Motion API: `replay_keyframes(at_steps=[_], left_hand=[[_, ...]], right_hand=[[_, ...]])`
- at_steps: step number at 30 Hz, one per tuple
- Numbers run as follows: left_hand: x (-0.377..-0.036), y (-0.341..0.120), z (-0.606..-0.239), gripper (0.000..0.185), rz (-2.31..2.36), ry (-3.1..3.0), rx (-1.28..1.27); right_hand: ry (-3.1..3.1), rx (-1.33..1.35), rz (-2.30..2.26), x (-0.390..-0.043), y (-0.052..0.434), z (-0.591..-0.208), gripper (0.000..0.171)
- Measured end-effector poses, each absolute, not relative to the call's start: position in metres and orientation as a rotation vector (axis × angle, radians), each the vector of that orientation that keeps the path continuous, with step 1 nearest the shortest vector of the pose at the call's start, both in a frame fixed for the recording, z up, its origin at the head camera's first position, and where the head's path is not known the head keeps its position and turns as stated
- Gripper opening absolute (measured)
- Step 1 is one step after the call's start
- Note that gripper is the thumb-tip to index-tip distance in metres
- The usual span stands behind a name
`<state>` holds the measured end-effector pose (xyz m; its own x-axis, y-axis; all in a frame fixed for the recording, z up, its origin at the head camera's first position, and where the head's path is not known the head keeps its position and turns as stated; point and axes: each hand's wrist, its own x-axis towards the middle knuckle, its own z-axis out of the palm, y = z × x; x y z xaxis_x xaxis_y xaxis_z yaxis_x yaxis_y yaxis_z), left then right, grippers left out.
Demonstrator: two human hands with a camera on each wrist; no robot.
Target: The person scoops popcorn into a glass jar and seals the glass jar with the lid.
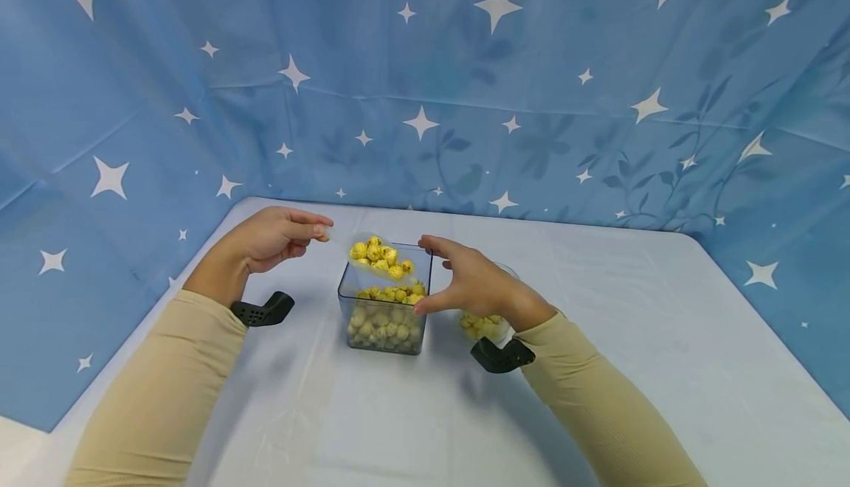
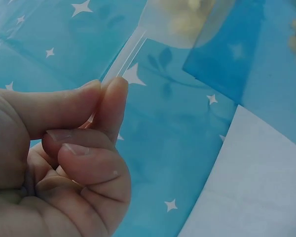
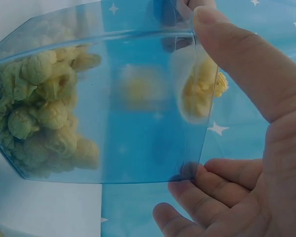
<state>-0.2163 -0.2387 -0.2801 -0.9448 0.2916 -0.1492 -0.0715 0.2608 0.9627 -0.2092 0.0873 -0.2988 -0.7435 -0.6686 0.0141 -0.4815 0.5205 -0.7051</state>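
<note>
Behind R hand [image 1: 473,280] | 2nd popcorn cup [image 1: 488,325], half hidden | backdrop [image 1: 531,103]

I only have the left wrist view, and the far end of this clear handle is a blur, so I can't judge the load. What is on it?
Observer: The spoon carries a heap of yellow popcorn.
Operator: Where does it hang?
Observer: Over the open top of the square container, which is itself partly filled with popcorn.
Operator: Is that container loose on the table?
Observer: No, the right hand grips its right wall, with the thumb at the far rim and the fingers at the near edge.
</note>
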Motion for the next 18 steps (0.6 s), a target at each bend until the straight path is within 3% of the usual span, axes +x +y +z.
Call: replay_keyframes(at_steps=[13, 18], left_hand=[[-0.217, -0.239, -0.274, 0.045, 1.776, 2.243, 0.216], [-0.215, -0.232, -0.269, 0.047, 1.794, 2.234, 0.216]], right_hand=[[2.551, -0.956, -1.032, -0.208, 0.096, -0.297, 0.107], [2.580, -0.955, -1.113, -0.208, 0.108, -0.297, 0.099]])
